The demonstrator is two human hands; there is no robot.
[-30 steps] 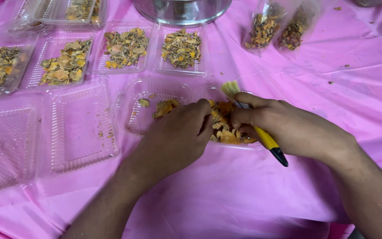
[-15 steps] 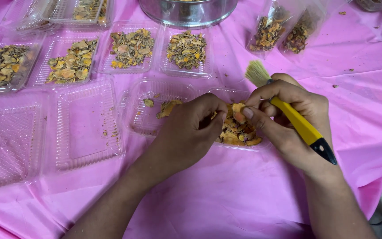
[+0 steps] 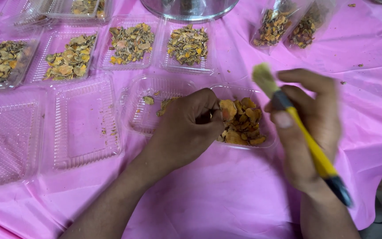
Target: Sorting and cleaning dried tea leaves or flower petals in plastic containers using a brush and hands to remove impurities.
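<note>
My left hand rests on an open clear plastic clamshell box, its fingers pinching an orange dried piece at the edge of a pile of orange-brown dried pieces in the box's right half. The box's left half holds only a few scraps. My right hand is lifted just right of the pile and grips a yellow-handled brush with a black end. Its pale bristles point up and away from the box.
Several clear trays of dried pieces line the back of the pink tablecloth. Empty clear trays lie at the left. A metal bowl stands at the back centre, with two filled clear bags to its right.
My right hand has drawn back from the pile to the right and raised the brush. My left hand stays on the box, still at the pieces.
</note>
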